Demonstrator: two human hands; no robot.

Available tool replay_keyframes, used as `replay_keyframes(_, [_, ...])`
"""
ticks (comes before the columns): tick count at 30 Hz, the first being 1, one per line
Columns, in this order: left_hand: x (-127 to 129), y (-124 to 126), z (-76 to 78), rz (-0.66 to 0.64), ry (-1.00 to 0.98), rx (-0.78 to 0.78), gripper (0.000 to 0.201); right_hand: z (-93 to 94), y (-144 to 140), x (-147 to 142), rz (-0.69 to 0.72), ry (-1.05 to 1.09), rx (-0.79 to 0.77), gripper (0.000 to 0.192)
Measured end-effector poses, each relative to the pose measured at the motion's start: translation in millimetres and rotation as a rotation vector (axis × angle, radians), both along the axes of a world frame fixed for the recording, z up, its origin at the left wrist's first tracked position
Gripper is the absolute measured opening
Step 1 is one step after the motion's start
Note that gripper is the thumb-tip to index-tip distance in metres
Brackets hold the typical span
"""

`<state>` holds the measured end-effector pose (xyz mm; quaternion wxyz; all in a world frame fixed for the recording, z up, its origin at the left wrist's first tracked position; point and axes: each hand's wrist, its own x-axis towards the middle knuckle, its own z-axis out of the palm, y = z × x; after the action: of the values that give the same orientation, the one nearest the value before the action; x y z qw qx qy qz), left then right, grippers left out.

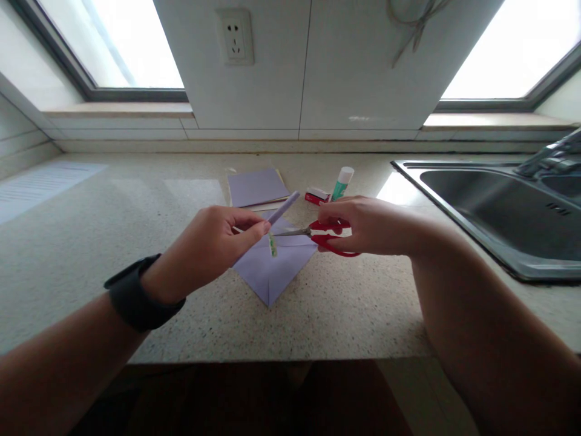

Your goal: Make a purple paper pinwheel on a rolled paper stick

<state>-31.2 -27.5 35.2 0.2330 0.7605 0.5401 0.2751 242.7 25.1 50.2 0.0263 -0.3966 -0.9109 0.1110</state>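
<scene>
Left hand [213, 239] pinching paper strip [284, 208], scissors [318, 233] beside

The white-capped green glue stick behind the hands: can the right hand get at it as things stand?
Probably not at once: the right hand grips red-handled scissors. The white-capped green glue stick stands close behind it with nothing between.

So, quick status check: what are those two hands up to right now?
Left hand pinches a rolled purple paper strip. Right hand grips red scissors, blades at the strip. Folded purple paper lies beneath on the counter. Nothing blocking.
</scene>
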Motion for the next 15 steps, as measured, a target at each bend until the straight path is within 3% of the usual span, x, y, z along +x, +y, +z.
replay_keyframes(9, [2.2, 1.4, -0.3, -0.066, 0.043, 0.124, 0.025, -4.0, 0.7, -2.5, 0.019, 0.01, -0.012, 0.025])
replay_keyframes(15, [3.2, 1.2, -0.4, -0.061, 0.077, 0.121, 0.026, 0.4, -1.5, -4.1, 0.007, 0.012, -0.013, 0.022])
